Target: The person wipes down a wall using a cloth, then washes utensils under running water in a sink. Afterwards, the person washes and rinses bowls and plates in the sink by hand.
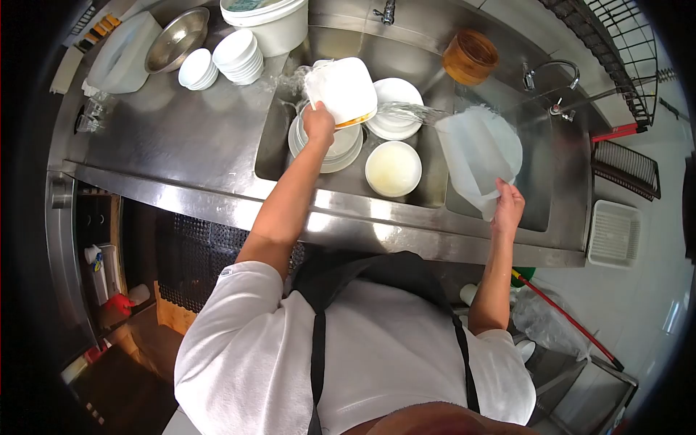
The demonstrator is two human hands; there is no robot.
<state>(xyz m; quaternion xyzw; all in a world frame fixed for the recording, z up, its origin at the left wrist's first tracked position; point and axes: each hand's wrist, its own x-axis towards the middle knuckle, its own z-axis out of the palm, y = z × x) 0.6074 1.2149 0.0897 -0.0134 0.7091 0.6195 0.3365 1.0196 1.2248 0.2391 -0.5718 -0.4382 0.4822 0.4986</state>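
Over the left sink basin, my left hand (319, 123) grips a white square dish (344, 91) by its near edge; the dish is tilted and has an orange-brown smear along its lower rim. My right hand (507, 199) holds a translucent plastic container (471, 156) by its near end, above the right basin. Water (417, 112) streams from the container toward the dish and splashes off beyond it. Beneath the dish sits a stack of plates (339, 156). Beside them are more white plates (395, 129) and a round bowl (392, 169) with cloudy yellowish contents.
Stacked white bowls (238, 54), a metal bowl (177, 40) and a white bucket (272, 27) stand on the left counter. A wooden container (470, 56) sits behind the basins. At the right are a curved faucet (551, 71), a dark rack (626, 169) and a white basket (614, 233).
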